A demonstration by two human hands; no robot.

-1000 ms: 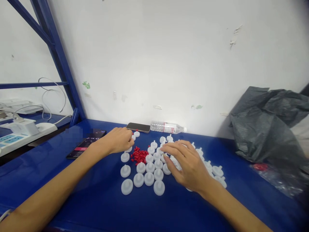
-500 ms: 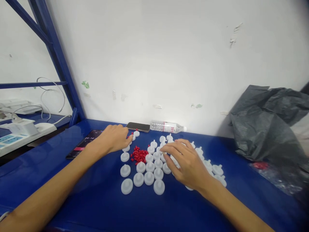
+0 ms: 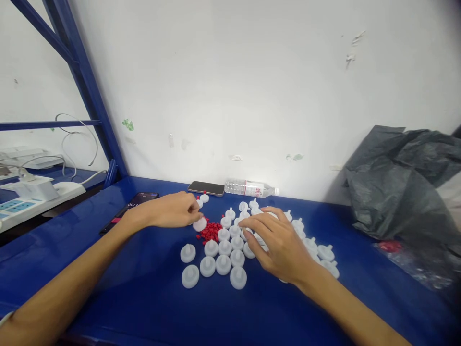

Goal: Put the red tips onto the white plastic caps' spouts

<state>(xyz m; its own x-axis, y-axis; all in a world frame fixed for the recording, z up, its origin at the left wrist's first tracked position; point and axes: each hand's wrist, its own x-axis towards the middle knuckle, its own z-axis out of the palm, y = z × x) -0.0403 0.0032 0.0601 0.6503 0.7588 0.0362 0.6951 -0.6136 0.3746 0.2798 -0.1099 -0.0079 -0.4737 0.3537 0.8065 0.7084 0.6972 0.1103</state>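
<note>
My left hand [image 3: 182, 210] is closed, its fingertips gripping a white round plastic piece [image 3: 200, 224] that is tilted beside a pile of small red plugs [image 3: 212, 231]. The fingers partly cover that piece. Over on the right, my right hand [image 3: 275, 240] is held low with curved, spread fingers above a group of similar white discs, each with a short stem. Its thumb and index tips are close to a stemmed disc [image 3: 235, 232]; I see nothing clearly gripped there. Other white discs [image 3: 190, 276] lie stem up in front of the red pile.
A dark phone [image 3: 206, 188] and a clear bottle [image 3: 252, 188] lie along the wall. Another phone [image 3: 131, 206] with a lit timer lies under my left forearm. A grey plastic bag [image 3: 399, 178] stands at the right, a power strip [image 3: 65, 192] at the far left.
My left hand has come down and closer to the red pile, with a white disc in its fingers. A disc from the left column has left its spot. My right hand has stayed put.
</note>
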